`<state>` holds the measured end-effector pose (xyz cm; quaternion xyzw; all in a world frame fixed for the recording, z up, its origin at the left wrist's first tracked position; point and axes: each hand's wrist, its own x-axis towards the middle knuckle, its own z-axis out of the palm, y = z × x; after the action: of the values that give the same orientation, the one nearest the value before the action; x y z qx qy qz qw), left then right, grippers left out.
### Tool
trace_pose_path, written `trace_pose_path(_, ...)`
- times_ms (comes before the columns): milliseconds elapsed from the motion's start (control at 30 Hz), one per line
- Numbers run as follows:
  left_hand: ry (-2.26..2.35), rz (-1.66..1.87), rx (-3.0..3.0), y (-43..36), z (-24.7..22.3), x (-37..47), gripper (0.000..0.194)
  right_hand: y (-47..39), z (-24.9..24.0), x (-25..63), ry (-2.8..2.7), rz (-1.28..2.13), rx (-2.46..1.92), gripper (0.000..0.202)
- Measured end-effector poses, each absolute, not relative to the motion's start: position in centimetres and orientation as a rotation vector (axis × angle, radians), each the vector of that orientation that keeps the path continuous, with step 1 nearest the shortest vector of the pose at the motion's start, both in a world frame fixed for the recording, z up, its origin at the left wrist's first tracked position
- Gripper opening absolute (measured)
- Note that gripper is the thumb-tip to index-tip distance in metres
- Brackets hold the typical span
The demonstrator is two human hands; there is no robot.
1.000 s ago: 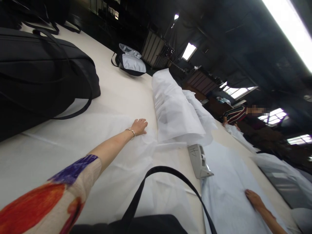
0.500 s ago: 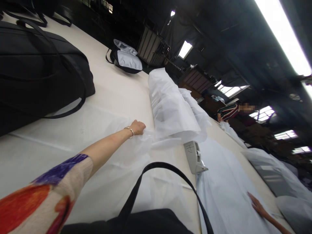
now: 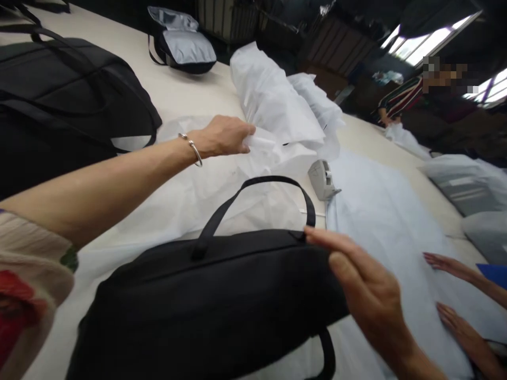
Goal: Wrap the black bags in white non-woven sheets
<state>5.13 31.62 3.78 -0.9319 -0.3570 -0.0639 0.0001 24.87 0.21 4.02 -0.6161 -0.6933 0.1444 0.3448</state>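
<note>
My left hand (image 3: 227, 135), with a silver bracelet at the wrist, is closed on the edge of a thin, see-through white plastic sheet (image 3: 261, 148). Part of that sheet spreads under and behind a black bag (image 3: 222, 295) lying in front of me. One bag handle (image 3: 273, 179) stands up in an arch; another hangs at the near side. Against the bag's right end rests my right hand (image 3: 368, 290), its fingers stretched out near the foot of the upright handle.
A grey tape dispenser (image 3: 321, 180) stands beyond the bag, by white wrapped bundles (image 3: 277, 100). Another black bag (image 3: 75, 105) is at left, a silver-lined bag (image 3: 188, 47) behind. A co-worker's hands (image 3: 455, 319) lie on a pale sheet (image 3: 388, 211) at right. Another person (image 3: 400, 100) stands farther off.
My right hand has come into view at the black bag's right end. The black bag shows much more fully, and my left hand appears higher and nearer, with the sheet gathered up. A co-worker's second hand now shows.
</note>
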Motion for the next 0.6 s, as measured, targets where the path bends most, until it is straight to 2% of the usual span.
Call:
trace_pose_path(67, -1.066, -0.340, -2.897, 29.2, 5.1, 4.0, 0.059, -0.1, 5.3, 27.0, -1.594, 0.299, -1.738, 0.025)
trace_pose_path(133, -1.175, -0.347, -2.885, 26.1, 5.9, 2.8, 0.056, -2.0, 5.9, 28.8, -1.710, 0.251, -1.681, 0.021)
trace_pose_path(200, -1.353, -0.106, -2.924, 22.6, 5.8, 1.6, 0.052, -5.2, 5.6, 30.3, -2.050, 0.212, -1.491, 0.025)
trace_pose_path(300, -1.533, 0.270, -3.142, 18.1, 4.3, 0.4, 0.066, -10.7, 3.6, 30.7, -2.539, 0.101, -1.144, 0.037)
trace_pose_path(367, -1.692, 0.206, -3.448, 16.1, 3.3, 0.2, 0.069, -13.7, 1.6, 29.7, -2.720, 0.018, -0.990, 0.040)
trace_pose_path(467, -2.025, -0.330, -3.818, 14.2, 3.5, 1.1, 0.069, -16.2, -1.6, 27.1, -2.798, -0.118, -0.947, 0.045)
trace_pose_path(600, -2.217, -1.519, -3.711, 12.7, 7.2, 2.4, 0.061, -16.2, -4.7, 25.9, -2.712, -0.292, -1.177, 0.047)
